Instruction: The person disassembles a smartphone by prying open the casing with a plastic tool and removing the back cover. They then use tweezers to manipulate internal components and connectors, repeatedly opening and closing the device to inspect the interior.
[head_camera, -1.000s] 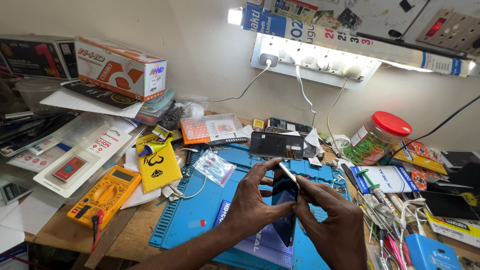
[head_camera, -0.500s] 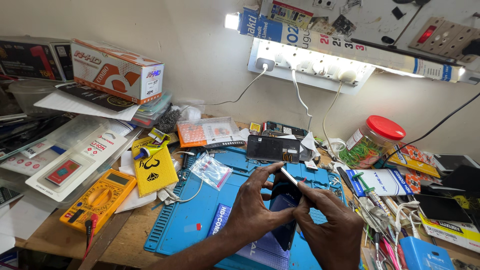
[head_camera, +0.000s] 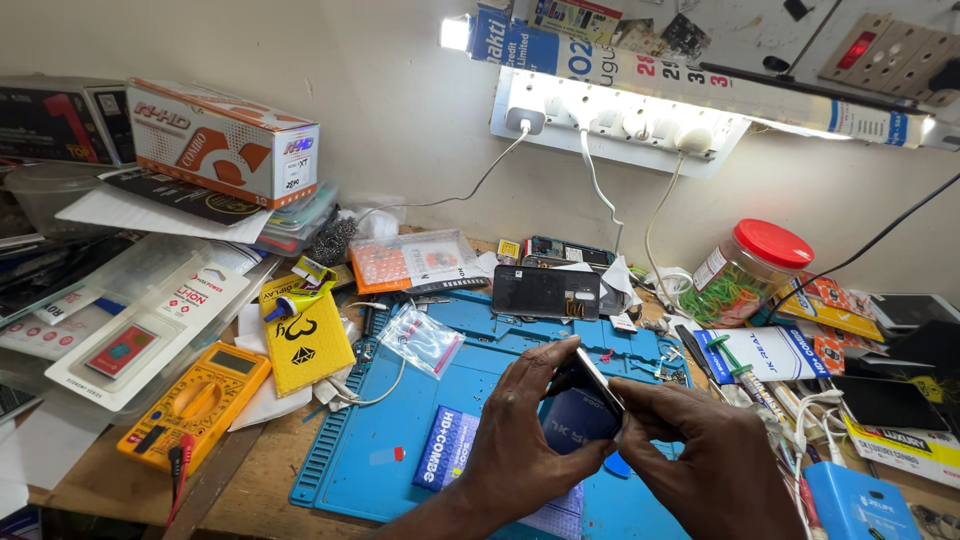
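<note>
Nearer now, cluttered bench (head_camera: 90, 470) under wall lamp (head_camera: 455, 32).

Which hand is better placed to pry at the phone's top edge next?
Probably the right hand: its fingertips sit on the phone at the raised upper edge, while the left hand cradles the body from below.

Pale wall (head_camera: 400, 120), lit tube light (head_camera: 455, 33), wood bench (head_camera: 255, 480)

Left hand (head_camera: 530, 440) and right hand (head_camera: 705, 455) meet, fingers curled, pinching together.
</note>
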